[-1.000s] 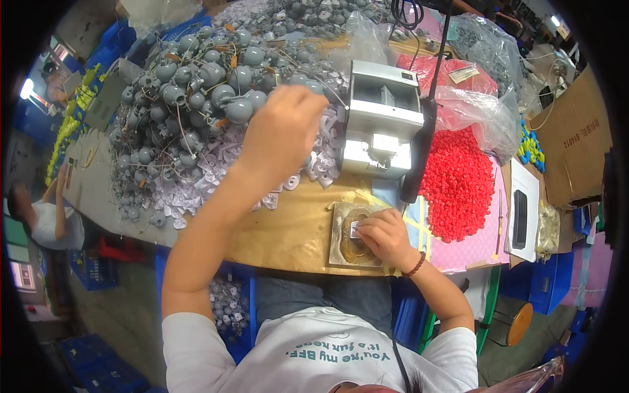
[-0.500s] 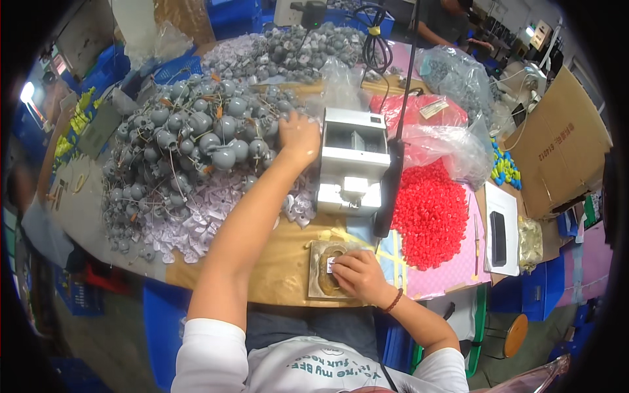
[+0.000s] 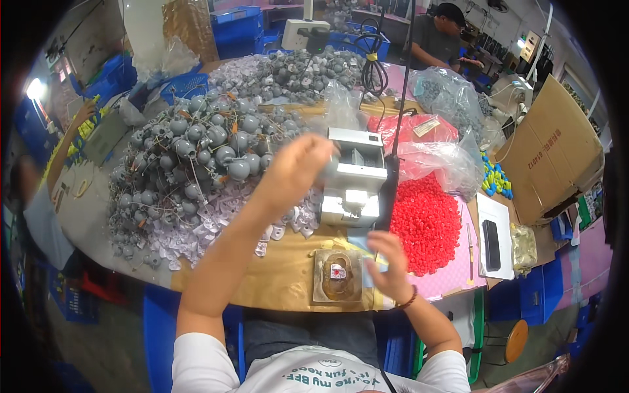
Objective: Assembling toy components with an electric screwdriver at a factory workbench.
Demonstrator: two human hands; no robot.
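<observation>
My left hand [image 3: 298, 167] is raised between the heap of grey ball-shaped parts [image 3: 223, 154] and the white boxy device [image 3: 354, 175]. It is smeared by motion, with its fingers curled round a blurred grey ball part [image 3: 331, 165]. My right hand [image 3: 392, 268] hovers just right of a square fixture [image 3: 320, 288], fingers apart and nothing visible in them. In the fixture's oval hollow lies a small white plate [image 3: 343, 276] with a red piece on its middle. Small red pieces [image 3: 429, 226] form a pile beyond my right hand.
Flat white parts [image 3: 196, 229] spill along the grey heap's near side. A dark rod [image 3: 394, 183] rises beside the device. Plastic bags [image 3: 449, 157], a phone [image 3: 490, 241] on white paper and a cardboard box [image 3: 557, 150] stand right. A co-worker [image 3: 442, 36] sits at far right.
My left hand has come up from the grey heap with a grey part. My right hand has left the fixture and opened; a red piece now shows on the white plate.
</observation>
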